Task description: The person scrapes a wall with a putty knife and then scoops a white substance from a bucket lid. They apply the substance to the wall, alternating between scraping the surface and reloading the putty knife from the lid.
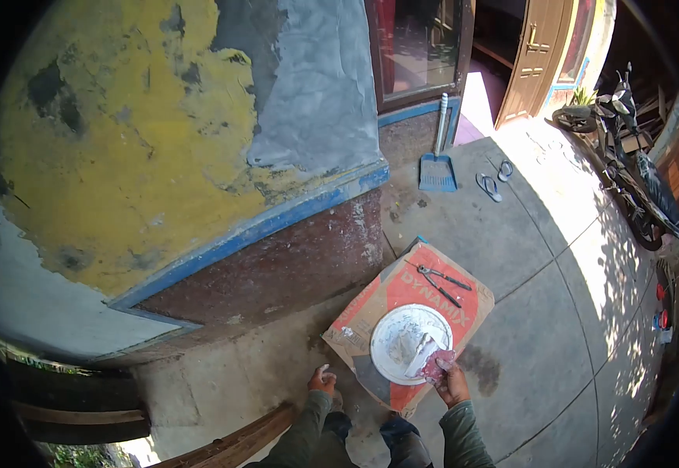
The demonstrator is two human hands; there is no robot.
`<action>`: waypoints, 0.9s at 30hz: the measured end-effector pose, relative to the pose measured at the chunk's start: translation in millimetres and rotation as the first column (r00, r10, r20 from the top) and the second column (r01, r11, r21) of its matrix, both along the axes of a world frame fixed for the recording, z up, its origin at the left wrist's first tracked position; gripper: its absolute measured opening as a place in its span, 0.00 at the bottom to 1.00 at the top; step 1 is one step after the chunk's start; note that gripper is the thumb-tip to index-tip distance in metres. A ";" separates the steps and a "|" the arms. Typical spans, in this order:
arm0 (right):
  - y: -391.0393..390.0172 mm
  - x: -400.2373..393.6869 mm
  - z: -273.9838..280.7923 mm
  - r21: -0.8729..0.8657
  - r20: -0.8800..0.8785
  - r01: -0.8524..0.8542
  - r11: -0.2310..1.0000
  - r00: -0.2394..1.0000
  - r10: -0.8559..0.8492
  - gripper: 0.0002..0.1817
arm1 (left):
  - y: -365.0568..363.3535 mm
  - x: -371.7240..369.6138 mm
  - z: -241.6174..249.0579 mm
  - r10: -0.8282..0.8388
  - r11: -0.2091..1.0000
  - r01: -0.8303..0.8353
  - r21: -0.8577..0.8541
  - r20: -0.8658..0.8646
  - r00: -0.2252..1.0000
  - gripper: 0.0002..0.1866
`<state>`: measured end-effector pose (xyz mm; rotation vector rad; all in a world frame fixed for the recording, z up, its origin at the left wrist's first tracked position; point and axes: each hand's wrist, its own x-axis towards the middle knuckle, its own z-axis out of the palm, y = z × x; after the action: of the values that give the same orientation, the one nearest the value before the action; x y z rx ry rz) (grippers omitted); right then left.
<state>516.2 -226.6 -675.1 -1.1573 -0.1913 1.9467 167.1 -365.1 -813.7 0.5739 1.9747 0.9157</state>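
My right hand [453,384] is closed around the reddish grip of a putty scraper [421,357], whose blade is coated white. The blade lies over a round white bucket [381,365] with white putty smeared inside. My left hand [322,380] hangs to the left of the bucket, fingers loosely bent and a little apart, with nothing visible in it. Under the bucket is a flattened red and brown paper sack [355,316] on the floor. A pair of pincers [439,285] with dark handles lies on the sack beyond the bucket.
A yellow wall [152,171] with a grey plastered patch and a blue ledge [277,218] rises on the left. Farther off are a blue dustpan [438,171], a pair of sandals [489,186], an open door and a motorbike [628,148]. A wooden beam [234,441] lies near my left arm.
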 end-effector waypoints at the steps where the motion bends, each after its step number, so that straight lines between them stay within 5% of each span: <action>1: 2.4 0.1 12.3 0.045 -0.026 -0.003 0.999 1.000 0.004 0.16 | 16.4 -20.5 25.1 0.004 0.999 -0.003 0.045 -0.026 1.000 0.26; 5: 15.6 -10.1 72.8 0.139 -0.023 -0.007 0.990 1.000 0.011 0.19 | 88.7 -100.6 175.5 0.009 0.967 0.101 0.233 -0.428 0.904 0.26; 8: 29.4 -36.5 112.9 0.221 -0.056 0.034 0.975 0.998 -0.023 0.17 | 157.6 -145.8 320.7 0.155 0.837 0.149 0.526 -0.490 0.858 0.21; 10: 39.5 -60.2 144.0 0.272 -0.058 0.089 0.958 0.995 -0.076 0.12 | 186.8 -172.4 425.8 0.269 0.739 0.460 0.492 -0.842 0.468 0.21; 16: 77.9 -139.8 230.3 0.459 -0.111 0.113 0.881 0.991 -0.070 0.11 | 237.9 -207.1 671.4 0.522 0.565 0.811 0.154 -0.828 -0.206 0.26; 18: 102.0 -169.5 281.9 0.571 -0.092 0.105 0.814 0.994 -0.064 0.11 | 252.9 -219.1 722.6 0.583 0.537 0.842 0.054 -0.745 -0.325 0.29; 21: 140.9 -200.1 353.4 0.754 0.174 -0.065 0.654 0.979 -0.103 0.12 | 264.9 -231.0 772.3 0.610 0.586 0.810 0.033 -0.676 -0.414 0.32; 25: 174.4 -232.6 442.9 0.937 0.240 -0.143 0.318 0.926 -0.292 0.15 | 282.5 -258.5 787.2 0.577 0.626 0.779 0.027 -0.688 -0.440 0.34; 26: 182.4 -241.0 454.5 0.935 0.245 -0.144 0.324 0.922 -0.298 0.15 | 285.0 -261.6 783.2 0.577 0.621 0.784 0.028 -0.692 -0.433 0.34; 27: 188.9 -250.0 465.5 0.959 0.281 -0.222 0.175 0.815 -0.508 0.14 | 285.8 -263.3 779.4 0.574 0.640 0.768 0.024 -0.680 -0.457 0.34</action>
<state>266.2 -37.6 -209.6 -0.6642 -1.4131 0.7469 -96.2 -79.2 -34.3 3.5138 2.3438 0.9563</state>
